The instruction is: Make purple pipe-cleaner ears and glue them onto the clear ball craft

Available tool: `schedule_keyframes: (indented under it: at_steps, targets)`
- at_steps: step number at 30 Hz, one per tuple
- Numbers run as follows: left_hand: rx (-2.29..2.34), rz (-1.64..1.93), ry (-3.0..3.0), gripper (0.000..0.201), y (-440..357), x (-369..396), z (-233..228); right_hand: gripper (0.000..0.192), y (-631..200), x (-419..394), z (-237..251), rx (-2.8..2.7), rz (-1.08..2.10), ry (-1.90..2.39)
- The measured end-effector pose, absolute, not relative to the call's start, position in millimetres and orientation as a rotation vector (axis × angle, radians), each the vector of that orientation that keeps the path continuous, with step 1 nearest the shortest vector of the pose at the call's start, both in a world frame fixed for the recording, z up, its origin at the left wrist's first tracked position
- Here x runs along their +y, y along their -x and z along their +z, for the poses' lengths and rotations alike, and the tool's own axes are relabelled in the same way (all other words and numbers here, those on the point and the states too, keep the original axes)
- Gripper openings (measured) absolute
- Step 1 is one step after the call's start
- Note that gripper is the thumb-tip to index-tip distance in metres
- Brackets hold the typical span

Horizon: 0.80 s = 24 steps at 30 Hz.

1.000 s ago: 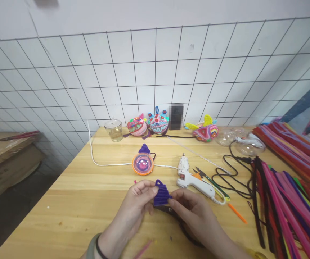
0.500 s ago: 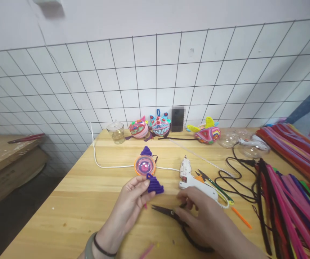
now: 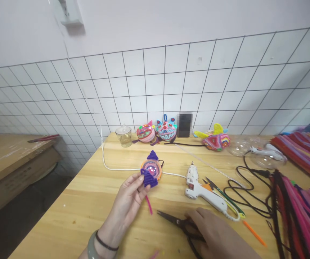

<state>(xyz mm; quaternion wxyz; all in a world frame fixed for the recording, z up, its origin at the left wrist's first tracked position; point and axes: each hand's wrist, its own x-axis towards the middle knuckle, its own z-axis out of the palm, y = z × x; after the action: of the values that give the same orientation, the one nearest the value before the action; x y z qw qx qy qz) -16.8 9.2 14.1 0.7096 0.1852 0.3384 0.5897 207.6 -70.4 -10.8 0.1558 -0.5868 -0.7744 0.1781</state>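
My left hand point(image 3: 129, 201) pinches a purple coiled pipe-cleaner cone point(image 3: 148, 177) and holds it against the lower edge of an orange-rimmed clear ball point(image 3: 151, 168) that carries another purple cone point(image 3: 152, 155) on its far side. A pink pipe cleaner point(image 3: 148, 204) lies just under that hand. My right hand point(image 3: 214, 233) rests flat on the wooden table point(image 3: 90, 190), its fingers on the handles of black scissors point(image 3: 176, 221). A white glue gun point(image 3: 202, 189) lies just beyond the right hand.
Finished colourful pipe-cleaner balls point(image 3: 157, 131) and a fish-like one point(image 3: 214, 139) line the back edge beside a glass jar point(image 3: 124, 135). Black cables point(image 3: 241, 187) and heaps of pipe cleaners point(image 3: 300, 194) fill the right side. A white cord point(image 3: 106, 158) runs left. Cardboard boxes point(image 3: 11, 165) stand beyond the left edge.
My left hand carried the purple cone forward to the orange-rimmed ball. My right hand let go of the cone and dropped onto the scissors. The view tilted up.
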Motion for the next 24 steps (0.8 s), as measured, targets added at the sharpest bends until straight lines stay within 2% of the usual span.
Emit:
schedule_keyframes:
  at_steps: [2, 4, 10, 15, 24]
  targets:
    - [0.736, 1.316, -0.414, 0.013, 19, 10, 15, 0.06, -210, -69, -14, -2.199, 0.608, 1.67]
    - [0.724, 1.333, -0.412, 0.014, 21, 12, 16, 0.065, -210, -66, -13, -2.139, 0.675, 1.667]
    - [0.73, 1.366, -0.391, 0.015, 24, 13, 19, 0.044, -199, -59, -2, -1.803, 0.655, 1.577]
    - [0.708, 1.306, -0.43, 0.015, 19, 8, 19, 0.039, -195, -55, 2, -1.833, 0.59, 1.455]
    - [0.609, 1.133, -0.472, 0.019, 5, -6, 13, 0.03, -185, -66, 14, -1.918, 0.765, 1.414]
